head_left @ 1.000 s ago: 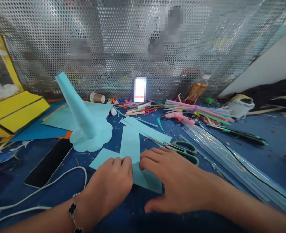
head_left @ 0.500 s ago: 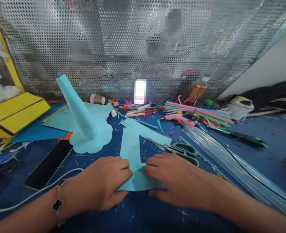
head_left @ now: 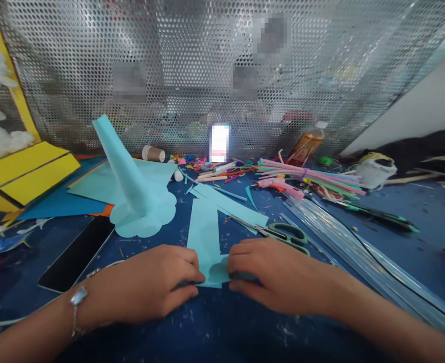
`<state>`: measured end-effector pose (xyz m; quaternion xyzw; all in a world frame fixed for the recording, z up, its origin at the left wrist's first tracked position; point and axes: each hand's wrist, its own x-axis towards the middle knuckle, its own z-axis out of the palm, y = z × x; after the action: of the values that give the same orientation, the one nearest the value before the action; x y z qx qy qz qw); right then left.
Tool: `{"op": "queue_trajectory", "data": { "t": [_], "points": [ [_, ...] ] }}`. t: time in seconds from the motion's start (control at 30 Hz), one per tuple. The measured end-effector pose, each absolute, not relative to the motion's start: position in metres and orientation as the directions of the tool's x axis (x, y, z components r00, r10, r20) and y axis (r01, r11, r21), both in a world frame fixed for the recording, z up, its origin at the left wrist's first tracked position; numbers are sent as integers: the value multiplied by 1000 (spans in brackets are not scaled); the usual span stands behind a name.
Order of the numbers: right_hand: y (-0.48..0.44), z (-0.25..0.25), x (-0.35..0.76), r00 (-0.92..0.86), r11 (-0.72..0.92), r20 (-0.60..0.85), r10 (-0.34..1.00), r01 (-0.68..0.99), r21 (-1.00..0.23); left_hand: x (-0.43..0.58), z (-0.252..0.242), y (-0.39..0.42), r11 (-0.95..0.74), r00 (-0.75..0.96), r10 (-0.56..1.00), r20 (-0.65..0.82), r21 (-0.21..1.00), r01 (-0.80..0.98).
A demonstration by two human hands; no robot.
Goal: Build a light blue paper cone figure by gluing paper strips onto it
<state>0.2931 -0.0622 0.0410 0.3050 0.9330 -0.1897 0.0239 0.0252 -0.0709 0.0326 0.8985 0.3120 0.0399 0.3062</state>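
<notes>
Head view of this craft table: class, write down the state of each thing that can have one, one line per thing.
Left hand, curled over the cutout's near end.
Right hand, curled over the same end.
Light blue paper cutout, near end curled up between the hands.
Light blue paper cone, tilted on its scalloped paper base.
Green-handled steel scissors, shut, lying flat.
Pink glue gun, lying down.
Black smartphone, dark, lying flat.

Near the middle of the frame, pale turquoise paper (head_left: 205,232) lies on a deep blue counter (head_left: 222,327) flecked with scraps, beneath a silver perforated sheet (head_left: 222,60) patterned with round holes; yellow card (head_left: 29,179) sits at left.
</notes>
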Motion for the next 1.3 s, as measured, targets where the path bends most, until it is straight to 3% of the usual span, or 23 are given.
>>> {"op": "queue_trajectory", "data": {
  "t": [0.2, 0.37, 0.47, 0.57, 0.63, 0.77, 0.83, 0.97, 1.1, 1.3],
  "points": [
    [-57, 35, 295, -771, 706, -98, 629, 620, -343, 22, 33, -55, -401, 711, 657, -252, 681, 612],
    [-54, 24, 295, -694, 665, -17, 720, 696, -272, 20, 28, -49, -268, 592, 749, -296, 682, 680],
    [-54, 18, 293, -795, 809, 150, 587, 575, -119, 20, 27, -50, -286, 604, 744, -285, 682, 673],
    [-58, 16, 290, -872, 885, 194, 449, 464, 38, 21, 25, -52, -366, 621, 751, -224, 642, 674],
    [-61, 16, 287, -881, 887, 182, 437, 455, 75, 23, 22, -56, -504, 650, 751, -116, 535, 678],
    [-68, 15, 282, -856, 855, 201, 477, 504, 121, 31, 16, -73, -727, 721, 686, 98, 113, 677],
    [-73, 13, 279, -849, 840, 193, 492, 522, 150, 38, 12, -89, -734, 736, 667, 118, -63, 676],
    [-84, 6, 277, -848, 828, 186, 497, 527, 193, 49, -2, -127, -678, 734, 659, 167, -292, 675],
    [-93, -1, 280, -827, 804, 249, 503, 554, 215, 49, -25, -149, -598, 706, 660, 259, -389, 701],
    [-98, -7, 283, -819, 802, 264, 510, 563, 199, 47, -38, -155, -583, 694, 661, 285, -388, 714]
  ]
}}
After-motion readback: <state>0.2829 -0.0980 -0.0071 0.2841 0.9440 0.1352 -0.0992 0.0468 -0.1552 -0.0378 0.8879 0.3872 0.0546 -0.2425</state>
